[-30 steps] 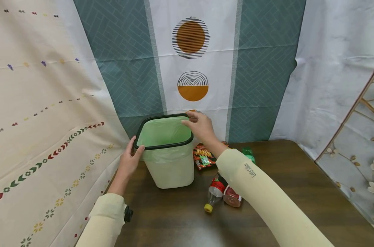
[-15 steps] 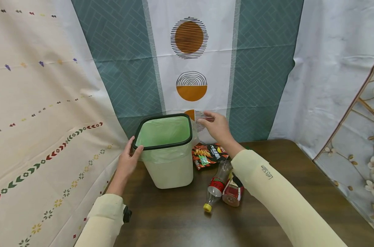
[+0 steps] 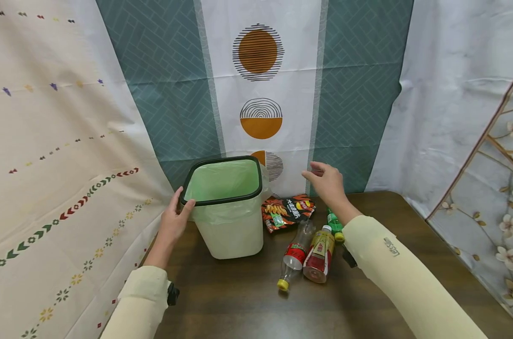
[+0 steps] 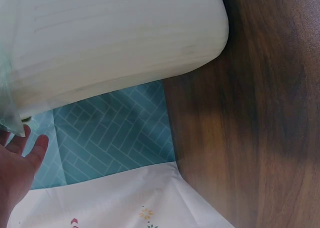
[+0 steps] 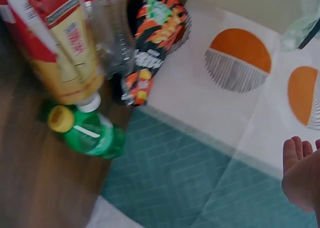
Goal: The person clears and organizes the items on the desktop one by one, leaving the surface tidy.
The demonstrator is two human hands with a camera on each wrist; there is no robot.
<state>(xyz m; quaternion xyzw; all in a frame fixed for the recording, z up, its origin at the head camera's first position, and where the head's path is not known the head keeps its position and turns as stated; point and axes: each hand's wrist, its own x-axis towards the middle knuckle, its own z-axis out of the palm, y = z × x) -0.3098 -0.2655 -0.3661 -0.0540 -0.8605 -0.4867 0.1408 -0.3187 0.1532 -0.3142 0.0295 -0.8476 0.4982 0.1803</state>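
Trash bin (image 3: 236, 239), pale and with a black rim (image 3: 223, 201), stands upright on the brown table (image 3: 222, 301) in the head view. Inside it we see a thin greenish liner (image 3: 222, 215), which folds over the rim and hangs on the outer side. Our left hand (image 3: 173, 225) is at the near left corner of the bin, touching it: the thumb and the fingers are apart, placed on the two sides of this corner. Our right hand (image 3: 329, 184) is in the air, well apart to the right of the bin, with fingers a little bent, thumb away from them, and nothing held. Under this hand lies a green bottle (image 3: 335, 222); nearer to us are a red-and-yellow bottle (image 3: 320, 256) and, just beside it, a clear bottle (image 3: 296, 253). Behind them, near the bin, lies a black-and-orange snack bag (image 3: 288, 212).

From the left wrist, the bin wall fills the upper left, and our fingertips meet the hanging liner at the left edge; how firmly they press, we cannot really tell.

From the right wrist, our hand is cut by the right edge, well apart from the bottles, while part of the bin shows at the top.
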